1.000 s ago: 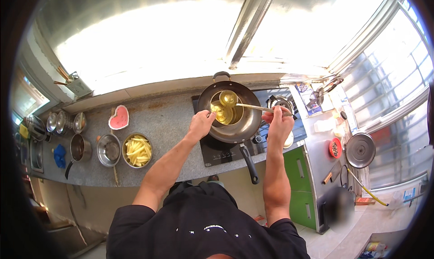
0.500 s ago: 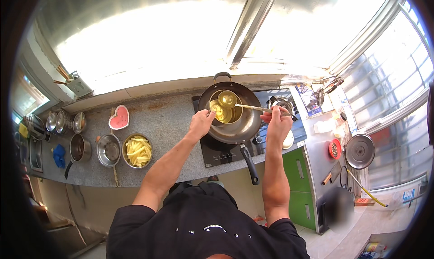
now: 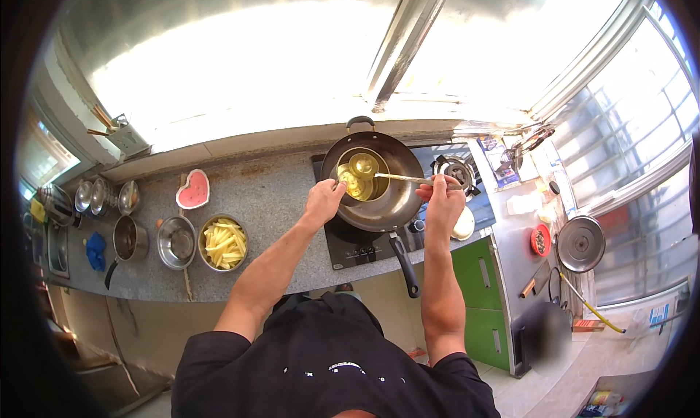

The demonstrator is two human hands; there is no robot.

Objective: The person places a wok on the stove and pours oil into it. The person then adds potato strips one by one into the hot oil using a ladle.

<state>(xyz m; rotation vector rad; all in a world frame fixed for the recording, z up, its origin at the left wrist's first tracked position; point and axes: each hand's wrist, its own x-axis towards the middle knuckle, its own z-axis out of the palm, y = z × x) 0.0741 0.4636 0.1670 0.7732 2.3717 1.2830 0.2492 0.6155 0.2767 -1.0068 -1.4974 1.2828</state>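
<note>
A dark wok [image 3: 386, 206] with a long black handle sits on a black induction cooker [image 3: 357, 247]. Yellow oil pools in the wok's bottom. My right hand [image 3: 443, 199] grips the thin handle of a metal ladle [image 3: 362, 164], whose bowl hangs over the oil with some oil in it. At the wok's left rim, my left hand [image 3: 324, 199] has its fingers curled; whether it grips the rim is unclear.
Left on the grey counter are a steel bowl of pale potato sticks [image 3: 223, 241], an empty steel bowl [image 3: 176, 241], a small saucepan [image 3: 127, 237] and a red heart-shaped dish [image 3: 192, 189]. A gas burner [image 3: 456, 172] and a round lid [image 3: 580, 243] lie to the right.
The ladle's bowl has shifted slightly left and lower over the oil. Both hands have stayed almost where they were.
</note>
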